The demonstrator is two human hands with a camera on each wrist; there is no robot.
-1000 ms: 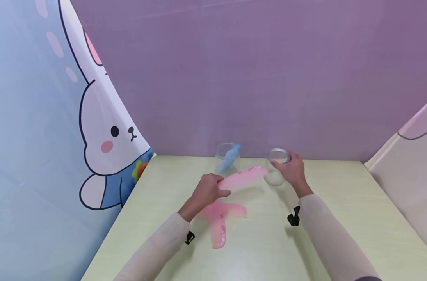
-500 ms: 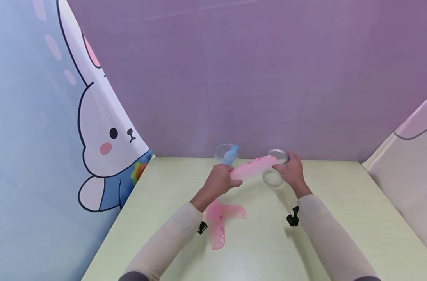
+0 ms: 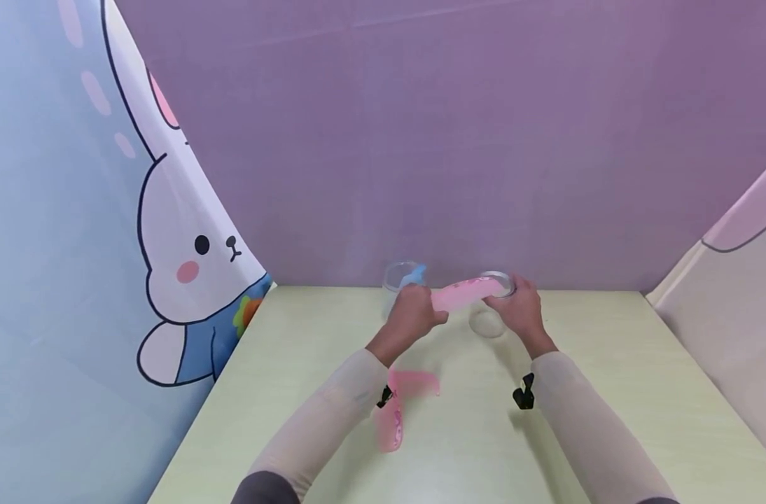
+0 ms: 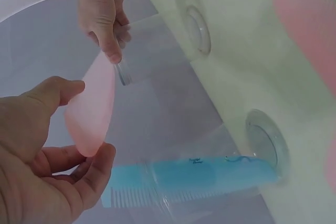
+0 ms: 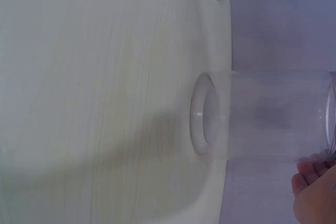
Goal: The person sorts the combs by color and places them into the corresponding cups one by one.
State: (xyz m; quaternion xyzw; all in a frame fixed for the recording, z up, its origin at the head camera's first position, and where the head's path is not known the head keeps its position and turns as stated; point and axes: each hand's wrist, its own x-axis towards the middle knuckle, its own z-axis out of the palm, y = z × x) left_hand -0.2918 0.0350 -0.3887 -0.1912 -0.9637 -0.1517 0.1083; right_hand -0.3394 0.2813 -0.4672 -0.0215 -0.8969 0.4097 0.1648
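Head view: the left hand [image 3: 413, 318], just right of the frame's centre and below it, pinches a pink comb [image 3: 461, 294] between thumb and fingers. The comb slants slightly upward to the right, and its far end overlaps the mouth of a clear jar [image 5: 273, 116]; whether it touches the rim or dips inside, I cannot tell. The right hand [image 3: 521, 308] grips that jar by its upper rim, and the jar stands upright on the pale table [image 3: 610, 392].

To its left, partly hidden behind the left hand, a second jar [image 4: 268, 140] holds a blue comb [image 4: 194, 174] that leans inside it. Two more pink combs [image 3: 414, 381] lie on the table in the lower middle, partly covered by the left sleeve [image 3: 326, 420]; the way they overlap is unclear.

In the left wrist view, the held comb sits left of centre, its far end close to the right thumb. In the right wrist view, the right hand's fingers are at the lower right, against the jar's rim.

Purple cloth [image 3: 421, 140] fills the back, with a printed rabbit [image 3: 181, 238] at the left.
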